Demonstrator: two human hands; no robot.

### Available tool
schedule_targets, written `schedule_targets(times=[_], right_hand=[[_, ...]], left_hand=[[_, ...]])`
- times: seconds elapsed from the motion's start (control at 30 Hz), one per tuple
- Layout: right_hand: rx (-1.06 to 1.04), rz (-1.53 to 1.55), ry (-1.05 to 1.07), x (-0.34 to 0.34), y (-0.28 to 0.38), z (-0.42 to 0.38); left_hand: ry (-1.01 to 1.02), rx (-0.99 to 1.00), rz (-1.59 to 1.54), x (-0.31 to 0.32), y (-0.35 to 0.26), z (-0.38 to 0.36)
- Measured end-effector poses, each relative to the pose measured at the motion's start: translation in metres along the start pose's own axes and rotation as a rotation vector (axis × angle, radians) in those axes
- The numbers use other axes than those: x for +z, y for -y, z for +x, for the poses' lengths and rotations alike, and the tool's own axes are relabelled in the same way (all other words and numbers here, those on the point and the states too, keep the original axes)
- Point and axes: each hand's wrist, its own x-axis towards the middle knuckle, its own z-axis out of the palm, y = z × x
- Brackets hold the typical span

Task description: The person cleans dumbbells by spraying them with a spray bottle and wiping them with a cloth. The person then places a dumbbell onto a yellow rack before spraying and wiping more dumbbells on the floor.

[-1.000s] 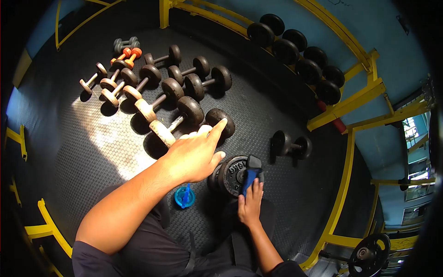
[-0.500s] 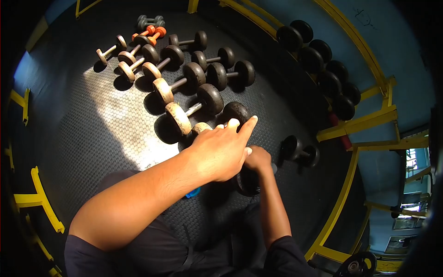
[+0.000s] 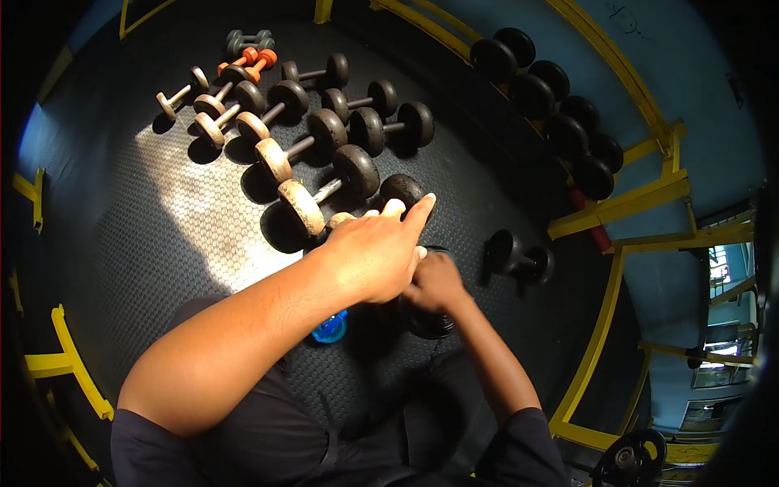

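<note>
My left hand (image 3: 375, 258) is stretched out in front of me, its fingers (image 3: 419, 209) extended and loose, grasping nothing; the tips reach over the near end of a black dumbbell (image 3: 402, 188) that lies at the close end of the row on the floor. Whether they actually press on its plate or hover just above it I cannot tell from up here.

My right hand (image 3: 436, 282) sits just below and beside the left, clenched over the top of a dark dumbbell (image 3: 430, 321) lying on the rubber floor mat (image 3: 162, 243) right in front of my knees. The hand covers most of that weight, so only the lower curve of a plate shows under my knuckles. What the hand holds inside its grip I cannot make out.

Just left of that weight, partly under my left forearm, a small blue bottle cap or lid (image 3: 329, 328) rests on the mat. A single short dumbbell (image 3: 519, 256) lies apart to the right. Further out, a row of dumbbells (image 3: 308, 146) runs away from me, from large pale-ended ones down to small orange ones (image 3: 251, 62). Along the right, black weights (image 3: 560, 122) sit on a yellow rack (image 3: 641, 203).
</note>
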Motion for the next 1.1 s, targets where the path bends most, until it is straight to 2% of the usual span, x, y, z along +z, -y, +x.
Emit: schedule_targets(times=[0.03,0.1,0.17,0.23,0.27,0.3,0.37,0.43,0.5,0.57,0.63,0.67,0.7,0.77,0.83,0.9,0.97,1.0,1.03,1.1], right_hand=[[0.168,0.148,0.083,-0.006,-0.011,0.003],[0.326,0.301,-0.039,-0.005,-0.019,-0.007],[0.349,0.320,-0.068,0.007,-0.027,-0.019],[0.629,0.449,-0.325,0.021,-0.030,-0.038],[0.705,0.609,-0.322,0.027,-0.034,-0.051],[0.840,0.681,-0.424,0.033,-0.025,-0.063],[0.989,0.781,-0.577,0.063,-0.020,-0.079],[1.075,0.882,-0.830,0.090,0.001,-0.087],[1.173,1.303,-1.113,0.101,0.032,-0.081],[1.222,1.676,-1.293,0.104,0.064,-0.071],[1.411,1.845,-1.347,0.107,0.081,-0.057],[1.493,1.926,-1.283,0.087,0.089,-0.050],[1.485,1.933,-1.268,0.084,0.091,-0.048],[1.337,2.279,-1.279,0.075,0.094,-0.047],[1.209,2.522,-1.179,0.063,0.100,-0.044],[1.314,2.706,-1.032,0.059,0.100,-0.035],[1.224,2.854,-0.861,0.048,0.100,-0.029],[1.147,2.783,-0.762,0.027,0.104,-0.029],[0.939,2.770,-0.737,0.013,0.105,-0.034],[0.739,2.467,-1.055,-0.011,0.104,-0.050]], left_hand=[[-0.009,0.004,0.005,0.001,0.000,0.000],[-0.006,-0.001,0.021,-0.001,-0.002,-0.001],[0.008,0.001,0.013,-0.002,-0.003,-0.001],[-0.024,0.010,0.007,0.000,0.000,0.001],[-0.010,0.002,-0.005,-0.002,-0.001,0.001],[0.005,-0.010,-0.018,-0.004,-0.001,0.001],[0.021,-0.016,-0.023,-0.002,0.001,0.000],[-0.027,-0.004,-0.007,0.001,0.004,0.000],[-0.016,-0.015,-0.018,-0.002,0.004,0.000],[-0.001,-0.028,-0.026,-0.004,0.002,0.000],[0.002,-0.026,-0.010,-0.005,0.002,-0.001],[-0.002,-0.036,-0.007,-0.006,0.003,-0.002],[0.015,-0.029,-0.013,-0.006,0.002,-0.001],[0.032,-0.018,-0.017,-0.006,0.002,-0.002],[0.054,-0.018,0.003,-0.007,0.001,-0.001],[0.048,-0.006,-0.011,-0.005,0.004,0.003],[0.048,-0.007,-0.019,-0.005,0.004,0.004],[0.050,0.001,-0.008,-0.006,0.005,0.004],[0.052,-0.012,-0.009,-0.006,0.006,0.004],[0.058,-0.016,0.000,-0.005,0.010,0.003]])
